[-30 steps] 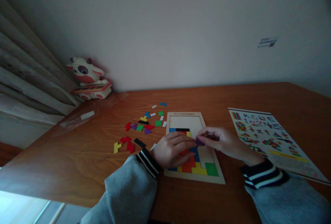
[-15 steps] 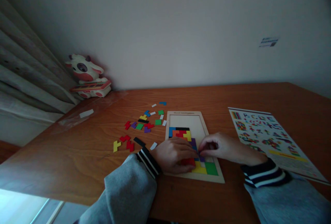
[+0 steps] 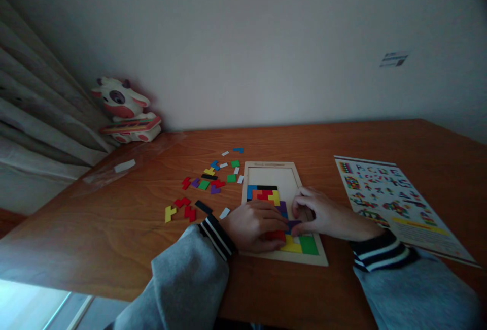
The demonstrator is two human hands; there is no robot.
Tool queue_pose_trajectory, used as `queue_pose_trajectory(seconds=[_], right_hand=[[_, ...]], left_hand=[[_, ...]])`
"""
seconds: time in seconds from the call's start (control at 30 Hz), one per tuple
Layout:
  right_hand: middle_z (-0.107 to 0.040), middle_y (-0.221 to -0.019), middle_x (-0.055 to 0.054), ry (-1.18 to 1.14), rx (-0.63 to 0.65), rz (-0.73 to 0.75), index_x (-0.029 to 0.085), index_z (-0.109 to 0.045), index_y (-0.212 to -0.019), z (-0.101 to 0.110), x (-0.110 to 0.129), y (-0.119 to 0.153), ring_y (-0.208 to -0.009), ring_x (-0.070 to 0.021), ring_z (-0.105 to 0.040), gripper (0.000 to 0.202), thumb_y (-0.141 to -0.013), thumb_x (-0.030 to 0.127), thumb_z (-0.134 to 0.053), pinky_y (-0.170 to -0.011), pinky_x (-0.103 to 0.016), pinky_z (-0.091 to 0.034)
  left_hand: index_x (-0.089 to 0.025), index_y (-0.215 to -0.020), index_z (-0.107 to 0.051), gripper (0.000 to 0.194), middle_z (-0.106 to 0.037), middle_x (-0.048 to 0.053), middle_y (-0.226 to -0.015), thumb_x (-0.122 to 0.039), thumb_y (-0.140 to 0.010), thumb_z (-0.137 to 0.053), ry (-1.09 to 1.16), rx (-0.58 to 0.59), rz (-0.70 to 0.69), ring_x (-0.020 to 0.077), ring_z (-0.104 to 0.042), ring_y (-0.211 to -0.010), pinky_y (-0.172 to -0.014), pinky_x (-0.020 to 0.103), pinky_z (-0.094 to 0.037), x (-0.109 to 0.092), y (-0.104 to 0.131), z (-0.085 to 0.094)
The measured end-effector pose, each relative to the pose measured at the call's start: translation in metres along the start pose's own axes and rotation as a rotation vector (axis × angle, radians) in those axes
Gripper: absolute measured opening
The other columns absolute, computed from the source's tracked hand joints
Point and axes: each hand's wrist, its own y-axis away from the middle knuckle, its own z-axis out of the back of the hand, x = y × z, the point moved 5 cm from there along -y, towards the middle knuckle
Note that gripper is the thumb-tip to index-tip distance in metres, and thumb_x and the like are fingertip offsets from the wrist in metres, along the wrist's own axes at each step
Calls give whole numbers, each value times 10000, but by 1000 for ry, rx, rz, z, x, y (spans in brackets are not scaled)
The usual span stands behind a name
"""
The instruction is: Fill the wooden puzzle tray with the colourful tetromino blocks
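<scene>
A light wooden puzzle tray [image 3: 268, 165] lies in front of me, its near part filled with coloured block pieces and its far part bare. My left hand [image 3: 254, 226] lies over the left side of the filled area, fingers stretched out and hiding several pieces. At the right side of the filled area, my right hand [image 3: 314, 213] is curled, thumb and fingers around a purple puzzle piece [image 3: 293, 224]. A green square piece [image 3: 309, 245] and a yellow piece [image 3: 291, 244] sit at the tray's near edge.
Several loose pieces lie left of the tray, among them a yellow piece [image 3: 170, 213], a black bar [image 3: 204, 207] and a green square [image 3: 231, 178]. A printed pattern sheet [image 3: 388, 193] lies at right. A toy cow [image 3: 127, 109] stands at the back left by a curtain [image 3: 41, 117].
My right hand's fingers have spread and shifted slightly away from me, and more of the purple piece shows beside the thumb. My left hand stays on the tray. The view has shifted slightly.
</scene>
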Motion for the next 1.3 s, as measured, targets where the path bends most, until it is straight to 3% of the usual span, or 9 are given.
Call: queue_pose_trajectory(seconds=[0.3,0.6,1.0,1.1,1.2,1.3], right_hand=[[-586,-990,-54,-9,-26,27,242,-694,-821,1,3,1,-988,-259,-533,467,-757,704,-672,-848,-386,-409],[-603,-930,-61,-37,-16,115,221,-722,-742,1,3,2,-905,-215,-564,529,-950,626,-454,-813,-357,-409],[-608,-720,-23,-70,-272,63,215,-572,-713,-1,0,-8,-710,-175,-570,496,-998,572,-380,-677,-301,-397],[-617,-726,-25,-69,-306,50,223,-564,-735,-2,-2,-9,-699,-178,-571,476,-1003,562,-364,-665,-306,-400],[-646,-751,-36,-76,-328,23,228,-583,-765,-2,-2,-9,-711,-184,-583,464,-1004,553,-353,-671,-311,-415],[-669,-773,-47,-76,-332,-8,229,-591,-782,0,-4,-8,-732,-192,-601,459,-1006,540,-340,-688,-316,-425]], left_hand=[[-151,-1118,-685,280,-739,83,-1139,-351,-953,-577,-5,7,20,218,-659,-1094,-996,358,-527,1,1,-2],[-152,-1133,-680,296,-728,80,-1170,-364,-961,-568,-4,29,24,224,-656,-1095,-987,360,-526,1,1,-1],[-156,-1030,-700,232,-764,64,-1039,-323,-965,-554,-75,-29,-6,195,-688,-982,-918,329,-542,-1,0,0],[-165,-1014,-698,211,-759,63,-1018,-295,-961,-541,-134,-143,91,185,-691,-963,-917,334,-542,5,1,4],[-182,-1092,-679,216,-725,85,-1105,-251,-950,-531,-201,-292,324,204,-667,-1026,-951,378,-533,25,9,14],[-183,-1192,-638,278,-672,102,-1226,-202,-938,-526,-318,-347,574,247,-615,-1135,-1004,437,-506,52,27,26]])
